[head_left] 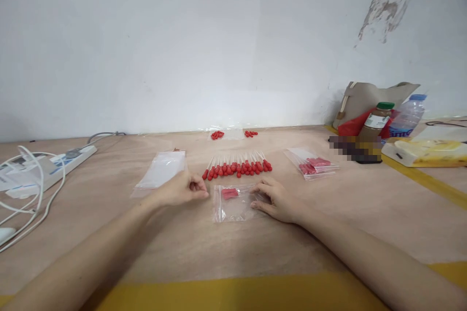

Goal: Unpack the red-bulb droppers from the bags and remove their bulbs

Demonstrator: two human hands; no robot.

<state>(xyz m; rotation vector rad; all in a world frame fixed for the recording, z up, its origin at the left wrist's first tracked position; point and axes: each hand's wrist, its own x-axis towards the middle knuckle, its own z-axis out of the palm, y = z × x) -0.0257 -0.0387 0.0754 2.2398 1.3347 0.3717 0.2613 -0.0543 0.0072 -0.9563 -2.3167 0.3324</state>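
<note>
- A yellow strip (233,294) ran across the near part of the wood-coloured table (182,250).
- The clear zip bag (233,211) lay flat on the table between the two hands, with red pieces (230,193) showing near its upper left corner.
- The right hand (279,199) rested at the right end of that bag, its thumb and fingers parted and loosely arched over the plastic rather than closed.
- The left hand (188,188) was just beside the bag's left edge, fingers curled in and thumb reaching forward; whether anything was pinched there, I could not tell.
- Just beyond the bag, the red-tipped sticks (239,167) lay in a crowded row, red ends toward the person, pale shafts pointing away.
- To their left, a stack of clear bags (160,167) lay near the left hand; to their right were filled bags (317,165) with red showing through.
- Far left stood a power strip (73,159) among white cables (42,175).
- Far right lay a yellow packet (426,152) and a blurred dark object (355,148), with a green-capped bottle (377,120), a blue-capped bottle (406,114) and a beige bag (368,99) behind.
- Near the wall (200,48), two small red clusters (217,135) lay side by side with clear plastic between them.
</note>
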